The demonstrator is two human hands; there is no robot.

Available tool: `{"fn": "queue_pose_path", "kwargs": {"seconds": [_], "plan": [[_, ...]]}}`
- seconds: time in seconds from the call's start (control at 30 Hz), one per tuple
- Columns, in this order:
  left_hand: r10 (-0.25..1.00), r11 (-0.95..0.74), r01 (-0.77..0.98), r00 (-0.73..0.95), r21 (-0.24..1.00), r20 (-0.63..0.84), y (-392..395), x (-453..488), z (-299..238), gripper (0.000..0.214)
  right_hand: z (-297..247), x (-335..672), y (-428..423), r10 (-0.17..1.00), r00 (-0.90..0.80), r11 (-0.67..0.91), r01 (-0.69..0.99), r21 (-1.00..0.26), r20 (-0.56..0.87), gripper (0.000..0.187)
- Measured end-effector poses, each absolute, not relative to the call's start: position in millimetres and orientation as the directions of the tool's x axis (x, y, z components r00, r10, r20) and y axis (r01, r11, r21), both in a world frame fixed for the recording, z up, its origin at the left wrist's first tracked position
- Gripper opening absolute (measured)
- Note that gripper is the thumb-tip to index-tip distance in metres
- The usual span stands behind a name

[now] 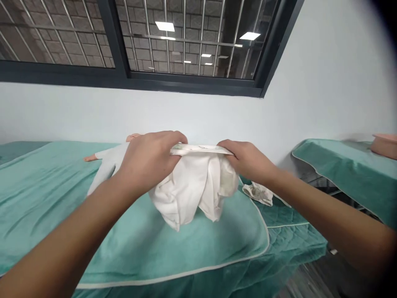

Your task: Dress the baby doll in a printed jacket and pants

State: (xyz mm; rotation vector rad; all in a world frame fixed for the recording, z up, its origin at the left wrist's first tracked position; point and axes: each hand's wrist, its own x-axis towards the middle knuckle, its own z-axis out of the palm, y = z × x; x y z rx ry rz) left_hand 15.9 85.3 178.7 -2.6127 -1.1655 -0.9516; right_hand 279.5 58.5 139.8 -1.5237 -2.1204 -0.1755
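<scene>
A white cloth garment (192,186) hangs in loose folds above the bed, its faintly patterned upper band stretched between my two hands. My left hand (153,155) pinches the band's left end between thumb and fingers. At the right end, my right hand (248,161) grips the same band. Whether the garment is a small pair of pants or another piece, I cannot tell. Behind my left hand lies a baby doll (110,159) in a pale outfit, one arm stretched out to the left; my hand and forearm hide much of it.
A green sheet with white piping covers the bed (186,256). Another patterned white cloth (258,193) lies at its right end. Farther right stands a second green-covered surface (341,174) with a skin-toned object (384,145) on it. A barred window (192,41) is set in the white wall.
</scene>
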Motion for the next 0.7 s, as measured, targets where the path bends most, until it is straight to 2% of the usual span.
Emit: {"fn": "queue_pose_path", "kwargs": {"seconds": [0.07,0.13,0.3,0.43,0.57,0.63,0.7], "plan": [[0.705,-0.622,0.77,0.474,0.14,0.528,94,6,172,0.027,139,293,56,0.859,-0.179,0.27,0.954,-0.128,0.479,0.032],[0.761,-0.601,0.769,0.469,0.216,0.449,101,-3,163,0.026,135,304,50,0.863,-0.131,0.22,0.967,-0.128,0.487,0.033],[0.844,-0.533,0.708,0.477,0.463,0.244,114,-21,148,0.025,124,328,34,0.906,-0.022,0.152,0.949,-0.277,0.423,0.031],[0.867,-0.457,0.707,0.491,0.54,0.09,125,-31,146,0.04,120,341,32,0.942,0.05,0.093,0.91,-0.404,0.331,0.028],[0.861,-0.429,0.76,0.508,0.489,-0.033,148,-37,145,0.051,115,348,55,0.973,0.07,0.037,0.892,-0.451,0.219,0.027],[0.863,-0.432,0.814,0.498,0.389,-0.083,168,-37,141,0.056,109,350,77,0.98,0.019,0.062,0.918,-0.392,0.2,0.027],[0.892,-0.417,0.88,0.444,0.227,-0.081,190,-33,132,0.061,102,351,105,0.986,-0.011,0.058,0.958,-0.282,0.166,0.028]]}}
